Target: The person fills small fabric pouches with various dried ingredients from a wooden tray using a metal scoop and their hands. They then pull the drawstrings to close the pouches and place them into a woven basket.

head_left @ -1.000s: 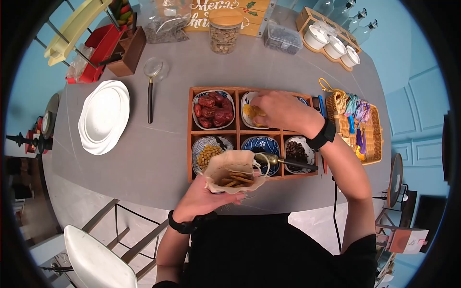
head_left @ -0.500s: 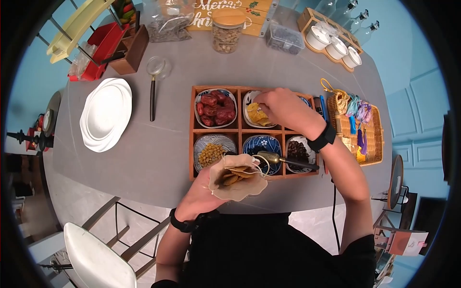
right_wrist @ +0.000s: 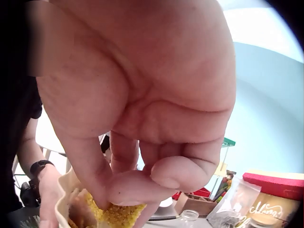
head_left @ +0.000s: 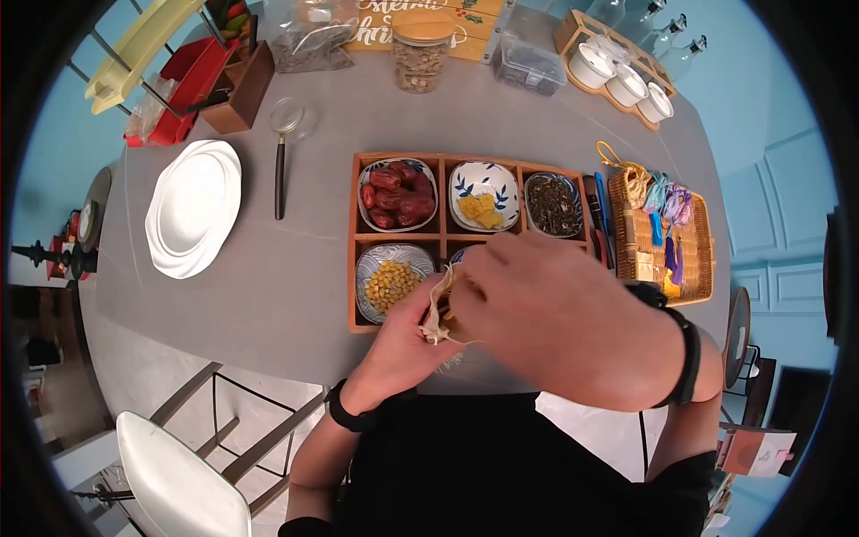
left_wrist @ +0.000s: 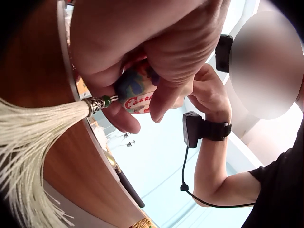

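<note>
My left hand (head_left: 394, 356) grips a small cloth pouch (head_left: 437, 313) near the table's front edge. In the left wrist view the pouch's outside (left_wrist: 137, 90) is colourfully patterned, and a pale tassel (left_wrist: 42, 126) hangs from it. At the pouch's mouth, my right hand (head_left: 564, 313) pinches a yellow piece (right_wrist: 118, 214) between thumb and finger, as the right wrist view shows. Similar yellow pieces (head_left: 481, 211) lie in a leaf-patterned bowl in the wooden divided box (head_left: 353, 242). The right hand hides the box's lower middle and right compartments.
Bowls of red dates (head_left: 398, 195), yellow kernels (head_left: 391, 285) and dark dried leaves (head_left: 553, 204) sit in the box. White plates (head_left: 193, 210) and a strainer (head_left: 280, 174) lie left; a wicker basket (head_left: 707, 259) stands right. A lidded jar (head_left: 420, 58) stands behind.
My right hand has moved from the bowl of yellow pieces down to the pouch, carrying a piece. The pouch, which faced upward, is now tilted towards the right hand.
</note>
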Action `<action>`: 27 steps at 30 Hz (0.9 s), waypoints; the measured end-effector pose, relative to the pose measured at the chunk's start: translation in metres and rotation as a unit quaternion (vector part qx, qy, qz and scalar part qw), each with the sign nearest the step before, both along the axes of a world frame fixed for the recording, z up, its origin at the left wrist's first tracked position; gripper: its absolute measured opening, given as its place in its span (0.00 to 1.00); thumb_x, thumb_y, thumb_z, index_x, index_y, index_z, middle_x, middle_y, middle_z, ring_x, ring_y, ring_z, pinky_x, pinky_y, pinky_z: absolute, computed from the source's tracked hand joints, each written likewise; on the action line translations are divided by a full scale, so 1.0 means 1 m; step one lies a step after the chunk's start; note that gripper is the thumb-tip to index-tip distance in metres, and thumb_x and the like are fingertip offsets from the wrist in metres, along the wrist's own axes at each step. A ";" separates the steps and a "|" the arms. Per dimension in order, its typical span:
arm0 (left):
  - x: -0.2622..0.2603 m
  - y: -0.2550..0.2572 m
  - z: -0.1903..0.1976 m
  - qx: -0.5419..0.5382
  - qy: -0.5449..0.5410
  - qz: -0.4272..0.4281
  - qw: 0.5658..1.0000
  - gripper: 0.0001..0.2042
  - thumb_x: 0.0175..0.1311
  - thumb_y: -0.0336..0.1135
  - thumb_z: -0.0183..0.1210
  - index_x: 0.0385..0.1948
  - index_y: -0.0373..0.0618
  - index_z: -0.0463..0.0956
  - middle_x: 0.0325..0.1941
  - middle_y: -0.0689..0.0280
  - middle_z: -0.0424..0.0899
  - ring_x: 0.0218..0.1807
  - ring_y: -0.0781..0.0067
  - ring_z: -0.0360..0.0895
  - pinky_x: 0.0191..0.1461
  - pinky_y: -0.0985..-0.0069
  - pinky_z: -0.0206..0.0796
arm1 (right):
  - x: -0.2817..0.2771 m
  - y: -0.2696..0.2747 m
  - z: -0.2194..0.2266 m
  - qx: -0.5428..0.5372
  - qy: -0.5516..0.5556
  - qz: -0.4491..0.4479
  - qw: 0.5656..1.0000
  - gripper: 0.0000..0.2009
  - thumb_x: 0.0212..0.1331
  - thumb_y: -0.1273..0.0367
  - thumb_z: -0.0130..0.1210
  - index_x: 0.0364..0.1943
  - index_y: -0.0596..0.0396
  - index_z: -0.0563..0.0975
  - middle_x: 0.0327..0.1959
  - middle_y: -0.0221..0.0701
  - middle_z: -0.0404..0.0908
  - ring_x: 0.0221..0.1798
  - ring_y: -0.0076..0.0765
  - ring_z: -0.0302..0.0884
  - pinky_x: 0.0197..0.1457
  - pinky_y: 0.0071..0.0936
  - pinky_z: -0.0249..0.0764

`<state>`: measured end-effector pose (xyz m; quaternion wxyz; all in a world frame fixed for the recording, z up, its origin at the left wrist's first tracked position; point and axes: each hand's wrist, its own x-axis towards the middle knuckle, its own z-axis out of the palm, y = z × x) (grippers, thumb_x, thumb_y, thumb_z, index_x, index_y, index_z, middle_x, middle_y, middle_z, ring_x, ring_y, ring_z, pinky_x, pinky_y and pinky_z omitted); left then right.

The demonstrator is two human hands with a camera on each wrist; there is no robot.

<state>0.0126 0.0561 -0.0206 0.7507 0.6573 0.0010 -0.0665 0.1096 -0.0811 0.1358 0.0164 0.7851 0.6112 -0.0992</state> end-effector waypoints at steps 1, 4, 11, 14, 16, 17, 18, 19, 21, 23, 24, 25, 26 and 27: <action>0.000 -0.001 0.000 0.014 0.004 -0.003 1.000 0.29 0.56 0.22 0.66 0.61 0.41 0.68 0.53 0.66 0.79 0.55 0.77 0.76 0.59 0.75 0.69 | -0.002 0.002 -0.004 -0.026 -0.014 0.015 0.999 0.13 0.42 0.73 0.60 0.36 0.57 0.75 0.34 0.34 0.72 0.39 0.41 0.73 0.44 0.29 0.74; -0.001 -0.003 0.006 0.031 -0.031 0.001 0.999 0.29 0.56 0.23 0.67 0.61 0.42 0.67 0.52 0.66 0.79 0.53 0.79 0.76 0.58 0.75 0.69 | 0.002 -0.001 -0.003 0.011 0.041 0.028 0.999 0.13 0.44 0.74 0.60 0.37 0.58 0.76 0.37 0.34 0.75 0.43 0.41 0.75 0.48 0.32 0.75; 0.002 -0.010 0.009 -0.044 -0.037 0.031 0.998 0.28 0.57 0.27 0.69 0.60 0.43 0.69 0.53 0.67 0.79 0.54 0.78 0.76 0.58 0.75 0.69 | 0.018 -0.020 0.003 0.176 0.172 -0.010 0.969 0.11 0.47 0.74 0.62 0.37 0.56 0.78 0.38 0.34 0.80 0.34 0.43 0.81 0.34 0.33 0.78; 0.001 -0.013 0.002 -0.032 -0.069 -0.005 0.997 0.27 0.57 0.27 0.69 0.60 0.44 0.70 0.52 0.68 0.79 0.54 0.78 0.76 0.58 0.75 0.70 | 0.012 -0.019 -0.005 0.165 0.182 0.013 0.969 0.08 0.49 0.75 0.62 0.35 0.55 0.79 0.34 0.33 0.80 0.33 0.42 0.81 0.34 0.34 0.78; 0.004 -0.013 0.010 -0.003 -0.055 -0.016 0.998 0.28 0.56 0.27 0.70 0.60 0.45 0.70 0.51 0.68 0.79 0.54 0.79 0.76 0.57 0.76 0.70 | 0.009 -0.021 -0.011 0.171 0.178 0.006 0.969 0.08 0.49 0.75 0.63 0.35 0.56 0.79 0.34 0.34 0.81 0.33 0.42 0.81 0.34 0.33 0.78; 0.004 -0.012 0.011 -0.003 -0.055 -0.019 0.998 0.28 0.56 0.27 0.70 0.60 0.45 0.70 0.51 0.68 0.79 0.54 0.79 0.76 0.57 0.76 0.70 | 0.008 -0.022 -0.012 0.176 0.174 -0.002 0.969 0.09 0.49 0.75 0.65 0.36 0.57 0.80 0.34 0.34 0.81 0.33 0.42 0.81 0.34 0.32 0.78; 0.004 -0.012 0.011 0.010 -0.051 -0.029 0.998 0.29 0.56 0.25 0.69 0.61 0.44 0.68 0.51 0.67 0.79 0.55 0.77 0.76 0.58 0.75 0.70 | 0.008 -0.027 -0.009 0.176 0.172 -0.005 0.969 0.09 0.49 0.75 0.65 0.36 0.57 0.80 0.34 0.34 0.81 0.33 0.42 0.81 0.34 0.32 0.78; 0.004 -0.013 0.011 0.023 -0.047 -0.037 0.998 0.30 0.57 0.24 0.68 0.62 0.44 0.67 0.51 0.67 0.79 0.56 0.75 0.76 0.59 0.74 0.70 | 0.010 -0.034 -0.004 0.207 0.177 -0.037 0.962 0.12 0.49 0.74 0.64 0.40 0.58 0.79 0.35 0.35 0.81 0.36 0.43 0.81 0.37 0.35 0.77; 0.002 -0.018 0.006 -0.086 -0.086 -0.002 0.993 0.31 0.57 0.23 0.67 0.64 0.44 0.65 0.53 0.64 0.79 0.57 0.71 0.77 0.59 0.72 0.71 | 0.016 -0.050 -0.002 0.238 0.181 -0.069 0.952 0.16 0.49 0.74 0.63 0.45 0.59 0.78 0.36 0.35 0.80 0.39 0.44 0.81 0.40 0.39 0.76; 0.003 -0.013 0.008 -0.190 -0.126 0.030 0.973 0.32 0.57 0.21 0.66 0.65 0.44 0.63 0.55 0.61 0.79 0.57 0.67 0.78 0.59 0.70 0.72 | 0.026 -0.069 -0.011 0.306 0.137 -0.113 0.935 0.20 0.47 0.71 0.68 0.47 0.59 0.79 0.39 0.37 0.81 0.42 0.46 0.80 0.46 0.36 0.76; 0.002 -0.002 0.012 -0.247 -0.065 -0.030 0.966 0.32 0.58 0.20 0.65 0.65 0.44 0.61 0.57 0.57 0.79 0.58 0.63 0.79 0.59 0.68 0.73 | 0.025 -0.077 -0.019 0.296 0.160 -0.165 0.927 0.27 0.44 0.69 0.72 0.52 0.60 0.78 0.44 0.40 0.81 0.45 0.47 0.79 0.51 0.36 0.74; 0.002 0.007 0.014 -0.300 -0.001 -0.089 0.950 0.33 0.59 0.19 0.63 0.66 0.43 0.60 0.59 0.52 0.78 0.58 0.59 0.79 0.59 0.67 0.74 | 0.024 -0.081 -0.025 0.301 0.159 -0.168 0.925 0.27 0.44 0.69 0.72 0.52 0.60 0.78 0.44 0.40 0.81 0.45 0.47 0.79 0.51 0.36 0.74; 0.004 0.011 0.016 -0.303 0.046 -0.079 0.949 0.33 0.57 0.19 0.65 0.66 0.43 0.60 0.62 0.47 0.76 0.58 0.58 0.80 0.58 0.66 0.75 | 0.021 -0.084 -0.032 0.270 0.223 -0.196 0.916 0.29 0.42 0.68 0.74 0.53 0.61 0.78 0.49 0.41 0.80 0.49 0.45 0.78 0.54 0.36 0.74; 0.004 0.010 0.019 -0.298 0.048 -0.084 0.950 0.33 0.57 0.19 0.65 0.66 0.43 0.60 0.62 0.47 0.76 0.58 0.58 0.80 0.58 0.66 0.75 | 0.019 -0.088 -0.038 0.238 0.285 -0.222 0.901 0.31 0.41 0.66 0.75 0.53 0.63 0.78 0.54 0.42 0.79 0.53 0.43 0.77 0.56 0.36 0.73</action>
